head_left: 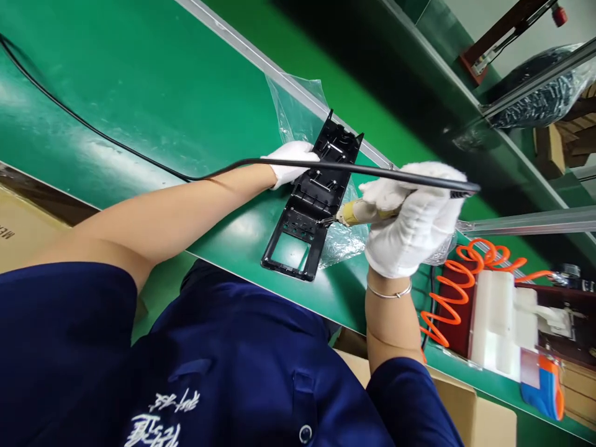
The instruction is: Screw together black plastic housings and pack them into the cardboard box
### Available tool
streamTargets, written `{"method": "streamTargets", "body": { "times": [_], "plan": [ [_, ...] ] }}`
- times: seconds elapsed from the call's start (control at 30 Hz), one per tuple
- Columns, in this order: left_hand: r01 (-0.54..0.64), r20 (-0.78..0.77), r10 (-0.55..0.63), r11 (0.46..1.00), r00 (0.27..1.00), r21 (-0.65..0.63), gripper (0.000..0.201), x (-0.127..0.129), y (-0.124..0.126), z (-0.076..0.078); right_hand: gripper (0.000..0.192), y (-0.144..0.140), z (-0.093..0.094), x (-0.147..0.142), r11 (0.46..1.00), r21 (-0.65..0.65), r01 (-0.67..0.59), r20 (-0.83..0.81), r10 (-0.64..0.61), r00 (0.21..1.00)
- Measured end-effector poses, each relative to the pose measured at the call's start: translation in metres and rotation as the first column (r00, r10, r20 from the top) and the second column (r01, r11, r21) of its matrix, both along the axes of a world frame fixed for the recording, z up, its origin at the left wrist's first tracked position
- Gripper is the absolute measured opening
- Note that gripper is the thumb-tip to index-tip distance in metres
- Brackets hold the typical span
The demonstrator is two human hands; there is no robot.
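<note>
My gloved left hand is closed on the left edge of a long black plastic housing with a square window at its near end. In my gloved right hand is a soldering iron with a yellowish handle, gripped like a pen. Its metal tip meets the housing near the right edge, just above the window; whether it touches the plastic I cannot tell. The iron's black cable runs from behind my right hand, above the housing and my left forearm, off to the upper left.
Clear plastic film lies under and beside the housing on the green bench. A metal rail borders the far side. To the right are a coiled orange air hose and a white fixture. Cardboard boxes stand below the bench.
</note>
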State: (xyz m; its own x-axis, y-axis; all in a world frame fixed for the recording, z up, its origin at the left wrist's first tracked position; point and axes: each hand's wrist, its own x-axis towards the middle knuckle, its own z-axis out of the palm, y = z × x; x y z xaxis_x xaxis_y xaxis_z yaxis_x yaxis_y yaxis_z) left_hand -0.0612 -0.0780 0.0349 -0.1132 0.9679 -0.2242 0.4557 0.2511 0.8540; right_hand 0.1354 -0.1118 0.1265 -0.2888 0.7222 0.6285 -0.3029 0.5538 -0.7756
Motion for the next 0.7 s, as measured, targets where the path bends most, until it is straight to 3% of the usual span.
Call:
{"method": "streamTargets", "body": {
  "times": [0.23, 0.33, 0.53, 0.7],
  "plan": [
    [-0.076, 0.007, 0.077, 0.997, 0.997, -0.013, 0.016, 0.005, -0.007, 0.011, 0.032, 0.006, -0.018, 0.0, 0.976, -0.027, 0.215, 0.257, -0.201, 0.945],
    [-0.104, 0.012, 0.105, 0.993, 0.994, -0.052, 0.014, 0.007, -0.01, 0.017, 0.04, 0.01, -0.027, 0.002, 0.976, -0.077, 0.204, 0.318, -0.17, 0.933],
    [-0.126, 0.045, 0.129, 0.989, 0.991, -0.073, 0.012, 0.01, -0.012, 0.021, 0.069, 0.019, -0.039, 0.007, 0.972, -0.217, 0.094, 0.449, 0.014, 0.893],
    [-0.142, 0.081, 0.149, 0.986, 0.986, -0.085, 0.011, 0.012, -0.014, 0.024, 0.072, 0.02, -0.041, 0.008, 0.949, -0.274, 0.155, 0.456, -0.013, 0.89]
  ]
}}
